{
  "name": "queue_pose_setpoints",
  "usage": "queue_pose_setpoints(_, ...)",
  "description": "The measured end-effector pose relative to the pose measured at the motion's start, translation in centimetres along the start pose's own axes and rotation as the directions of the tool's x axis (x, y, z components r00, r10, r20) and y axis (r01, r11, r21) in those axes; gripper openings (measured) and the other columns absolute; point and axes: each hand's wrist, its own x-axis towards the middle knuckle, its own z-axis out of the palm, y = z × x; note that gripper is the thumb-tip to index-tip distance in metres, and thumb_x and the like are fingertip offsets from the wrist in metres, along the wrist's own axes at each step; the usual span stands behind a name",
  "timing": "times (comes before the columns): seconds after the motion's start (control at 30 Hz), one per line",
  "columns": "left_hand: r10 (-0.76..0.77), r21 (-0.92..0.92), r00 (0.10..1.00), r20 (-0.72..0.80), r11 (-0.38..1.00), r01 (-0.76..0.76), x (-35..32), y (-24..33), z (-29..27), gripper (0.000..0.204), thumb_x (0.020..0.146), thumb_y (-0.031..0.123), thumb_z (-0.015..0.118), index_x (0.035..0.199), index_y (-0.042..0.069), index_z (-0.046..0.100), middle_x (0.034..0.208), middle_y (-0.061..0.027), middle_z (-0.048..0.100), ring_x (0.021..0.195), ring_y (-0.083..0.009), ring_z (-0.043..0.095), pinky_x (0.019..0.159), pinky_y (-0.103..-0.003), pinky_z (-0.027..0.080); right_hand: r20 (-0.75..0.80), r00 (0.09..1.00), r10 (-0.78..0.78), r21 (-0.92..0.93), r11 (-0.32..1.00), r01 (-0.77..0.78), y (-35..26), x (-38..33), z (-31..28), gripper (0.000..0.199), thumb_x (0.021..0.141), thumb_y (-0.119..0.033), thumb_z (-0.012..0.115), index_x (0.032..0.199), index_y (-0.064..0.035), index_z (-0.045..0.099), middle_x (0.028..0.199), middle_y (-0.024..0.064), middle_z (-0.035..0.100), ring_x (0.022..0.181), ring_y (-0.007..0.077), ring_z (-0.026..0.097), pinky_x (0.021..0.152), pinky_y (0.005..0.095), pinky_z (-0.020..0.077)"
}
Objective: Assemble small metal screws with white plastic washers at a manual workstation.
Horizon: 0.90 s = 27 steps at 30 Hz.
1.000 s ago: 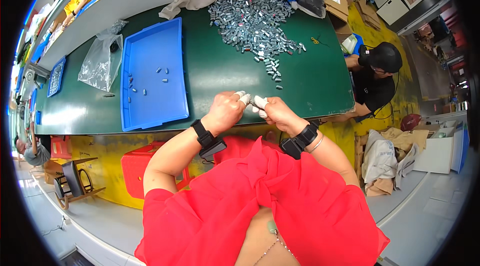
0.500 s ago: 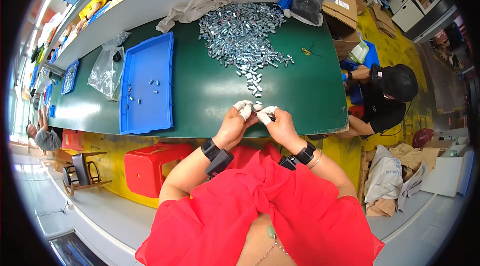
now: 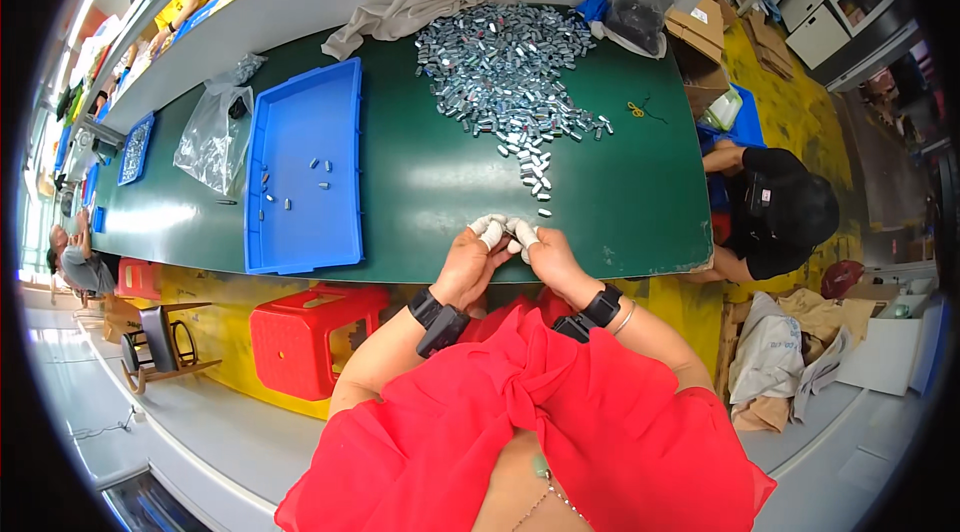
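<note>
My left hand (image 3: 468, 260) and my right hand (image 3: 552, 260) meet above the table's near edge, with white coverings on the fingertips. Both are closed, thumbs and fingers pinched together; whatever lies between them is too small and hidden to name. Just beyond my fingertips a single small silvery metal piece (image 3: 544, 213) lies on the green table (image 3: 420, 202). From there a narrow trail of similar pieces (image 3: 535, 172) leads back to a large heap of them (image 3: 510, 62) at the far side.
A shallow blue tray (image 3: 300, 222) with several loose pieces stands to the left, beside a clear plastic bag (image 3: 212, 147). Grey cloth (image 3: 400, 17) lies behind. A person in black (image 3: 775, 202) sits at the right end. A red stool (image 3: 300, 342) stands below the tray.
The table and its things have shifted slightly right in the view. My hands have drawn closer together at the fingertips, and dark pieces seen earlier by my right fingers are now hidden.
</note>
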Motion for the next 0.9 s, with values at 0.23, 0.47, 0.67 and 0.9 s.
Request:
queue_pose_setpoints(0.23,0.144,0.105,0.989,-0.025,0.985,-0.14,-1.2,4.0,-2.0,0.016,0.091,0.016,0.049,0.101,0.004,0.051,0.097,-0.0071,0.058,0.09,-0.0186,0.057,0.081,-0.031,0.047,0.076,0.993,0.095,0.067,0.993,-0.1,-2.3,1.1,4.3,0.023,0.086,-0.024,0.057,0.087,-0.002,0.064,0.065,-0.0005,0.055,0.054,0.0077,0.046,0.048,0.0234,0.0359)
queue_pose_setpoints(0.47,0.688,0.608,0.668,-0.284,0.668,-0.429,-0.6,13.6,-9.8,0.021,0.085,0.012,0.054,0.103,0.0,0.055,0.104,-0.011,0.058,0.097,-0.0216,0.056,0.087,-0.033,0.044,-0.213,0.91,-0.354,-0.301,0.911,0.284,-1.7,-0.7,1.2,0.015,0.083,-0.014,0.062,0.089,0.0001,0.063,0.074,-0.0027,0.058,0.062,0.003,0.047,0.055,0.0189,0.0379)
queue_pose_setpoints(0.67,0.774,0.897,0.459,0.436,-0.418,-0.147,3.3,11.7,-10.3,0.034,0.074,0.009,0.064,0.107,0.003,0.057,0.108,-0.0159,0.057,0.105,-0.0317,0.051,0.089,-0.039,0.041,-0.3,0.945,-0.132,-0.185,0.98,0.078,0.0,-1.1,-3.5,0.014,0.082,-0.011,0.062,0.088,0.0006,0.062,0.075,-0.0026,0.059,0.065,0.0036,0.049,0.057,0.0192,0.0397)
queue_pose_setpoints(0.9,0.431,0.96,0.867,0.25,-0.226,-0.164,9.0,-1.0,1.9,0.025,0.075,0.017,0.064,0.099,0.008,0.064,0.101,-0.0182,0.057,0.09,-0.0326,0.057,0.079,-0.038,0.045,-0.191,0.976,-0.102,-0.162,0.984,0.072,-0.5,-0.3,-8.7,0.02,0.08,-0.015,0.064,0.089,0.0025,0.062,0.077,0.0052,0.064,0.069,0.0085,0.055,0.062,0.0233,0.0443)
